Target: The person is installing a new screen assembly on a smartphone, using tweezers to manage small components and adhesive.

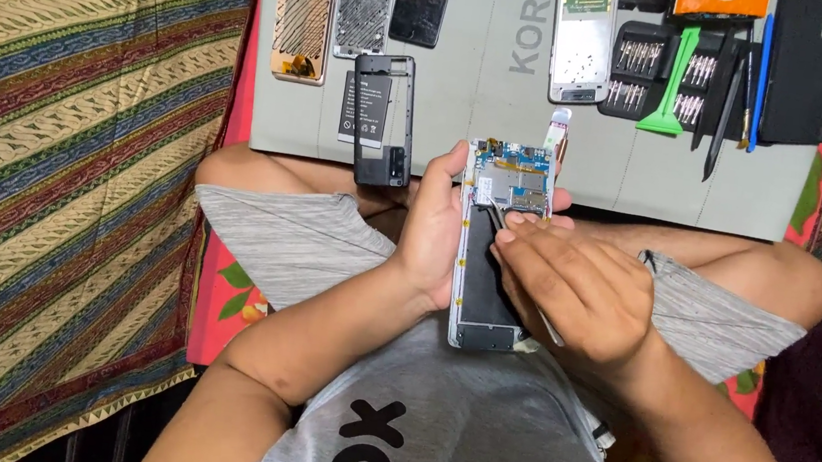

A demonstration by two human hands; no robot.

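An opened phone (pixel 488 269) with its back cover off lies lengthwise in my left hand (pixel 428 231), over my lap. Its blue circuit board (pixel 509 175) and metal shields show at the far end. My right hand (pixel 581 288) grips thin metal tweezers (pixel 491 212), and their tips touch the board near the phone's left edge. A white ribbon cable (pixel 556 124) sticks out past the phone's top right corner.
A grey work mat (pixel 486 78) lies ahead with several phone parts: a black mid-frame over a battery (pixel 381 123), back covers (pixel 303 15), a white phone frame (pixel 583 42), a screwdriver bit set (pixel 662 74), a green pry tool (pixel 674 86). Striped cloth (pixel 64 178) covers the left.
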